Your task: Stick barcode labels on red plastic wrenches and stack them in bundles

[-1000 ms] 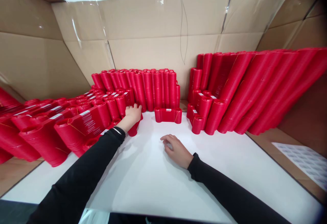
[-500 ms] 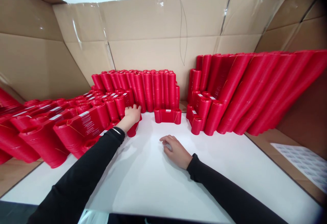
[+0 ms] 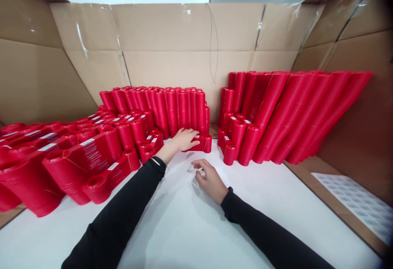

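Change, head view: the left hand has left the red stacks on its left side, where it lay 1 s ago, and now lies on the short red stack straight ahead.
Left hand: palm down, fingers spread and laid over the top of the short red stack; whether they clamp it I cannot tell.
Right hand: just behind the left hand, on the white table, fingers loosely curled, holding nothing.
Short red stack: lies flat on the table, under the left hand's fingers, just ahead of the right hand.
Left of the left hand: toppled rows of red stacks with white labels.
Ahead of both hands: upright red stacks against the cardboard wall.
Right of the right hand: tall leaning red stacks; well beyond them, a label sheet.
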`<state>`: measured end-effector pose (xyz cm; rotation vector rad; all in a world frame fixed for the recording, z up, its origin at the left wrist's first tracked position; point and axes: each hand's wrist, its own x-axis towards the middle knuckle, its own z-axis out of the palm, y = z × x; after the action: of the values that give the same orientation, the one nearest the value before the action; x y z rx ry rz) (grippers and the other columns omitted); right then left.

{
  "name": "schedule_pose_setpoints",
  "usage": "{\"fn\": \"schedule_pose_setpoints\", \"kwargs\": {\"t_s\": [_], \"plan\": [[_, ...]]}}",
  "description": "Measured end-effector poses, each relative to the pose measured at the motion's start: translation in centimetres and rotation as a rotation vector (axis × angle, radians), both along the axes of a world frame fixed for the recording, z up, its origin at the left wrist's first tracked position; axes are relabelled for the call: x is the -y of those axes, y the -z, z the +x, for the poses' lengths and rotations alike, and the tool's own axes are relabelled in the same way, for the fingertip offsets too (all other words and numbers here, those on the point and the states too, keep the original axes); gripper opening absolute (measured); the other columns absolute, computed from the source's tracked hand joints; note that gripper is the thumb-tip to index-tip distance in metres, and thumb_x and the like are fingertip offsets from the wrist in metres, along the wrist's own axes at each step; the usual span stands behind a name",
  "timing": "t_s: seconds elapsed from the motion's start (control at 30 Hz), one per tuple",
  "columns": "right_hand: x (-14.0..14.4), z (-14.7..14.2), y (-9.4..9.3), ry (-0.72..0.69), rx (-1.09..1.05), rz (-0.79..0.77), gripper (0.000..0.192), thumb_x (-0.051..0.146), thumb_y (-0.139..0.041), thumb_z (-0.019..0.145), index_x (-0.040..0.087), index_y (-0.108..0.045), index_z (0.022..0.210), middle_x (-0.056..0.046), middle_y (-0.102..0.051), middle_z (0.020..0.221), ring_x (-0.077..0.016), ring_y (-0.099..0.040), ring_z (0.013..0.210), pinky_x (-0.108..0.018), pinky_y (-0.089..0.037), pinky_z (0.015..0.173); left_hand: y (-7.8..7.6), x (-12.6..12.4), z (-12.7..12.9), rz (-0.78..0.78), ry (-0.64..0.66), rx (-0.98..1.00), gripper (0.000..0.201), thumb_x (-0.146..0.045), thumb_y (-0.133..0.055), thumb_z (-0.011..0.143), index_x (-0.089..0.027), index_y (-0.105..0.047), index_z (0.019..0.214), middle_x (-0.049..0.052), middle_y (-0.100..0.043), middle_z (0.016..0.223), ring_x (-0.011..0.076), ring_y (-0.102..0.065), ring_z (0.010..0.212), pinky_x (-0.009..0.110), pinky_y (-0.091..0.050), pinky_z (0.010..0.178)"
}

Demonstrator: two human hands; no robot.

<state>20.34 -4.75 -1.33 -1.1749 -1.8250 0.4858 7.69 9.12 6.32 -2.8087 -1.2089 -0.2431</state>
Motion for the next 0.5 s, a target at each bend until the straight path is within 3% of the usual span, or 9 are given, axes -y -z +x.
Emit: {"fn": "schedule_pose_setpoints", "kwargs": {"t_s": [0.17, 0.37, 0.5], "plan": [[-0.8, 1.9, -1.1, 0.086, -0.046, 0.103, 0.034, 0.004, -0.042, 0.076, 0.02, -0.054, 0.104, -0.006, -0.058, 0.098, -0.0205, -0.058, 0.094, -0.038, -0.047, 0.086, 0.9, -0.5, -0.1, -0.069, 0.093, 0.06, 0.033, -0.028, -0.044, 0.092, -0.021, -0.053, 0.123, 0.008, -0.062, 0.122, 0.0235, -0.058, 0.111, 0.033, -0.043, 0.093], [-1.5, 3.5, -1.9, 0.196, -0.111, 0.181, 0.029, 0.009, -0.043, 0.08, 0.02, -0.054, 0.104, -0.009, -0.057, 0.104, -0.0237, -0.055, 0.102, -0.042, -0.045, 0.089, -1.1, 0.8, -1.1, -0.219, 0.212, 0.026, 0.023, -0.031, -0.053, 0.086, -0.023, -0.062, 0.105, 0.001, -0.068, 0.11, 0.017, -0.064, 0.093, 0.021, -0.047, 0.077], [-1.4, 3.4, -1.7, 0.236, -0.132, 0.189, 0.03, 0.012, -0.045, 0.081, 0.02, -0.051, 0.109, -0.01, -0.054, 0.109, -0.0249, -0.052, 0.106, -0.044, -0.044, 0.091, -1.7, 1.2, -1.1, -0.261, 0.172, -0.036, 0.019, -0.029, -0.052, 0.084, -0.022, -0.066, 0.096, 0.002, -0.071, 0.095, 0.0182, -0.066, 0.078, 0.023, -0.047, 0.064]]}}
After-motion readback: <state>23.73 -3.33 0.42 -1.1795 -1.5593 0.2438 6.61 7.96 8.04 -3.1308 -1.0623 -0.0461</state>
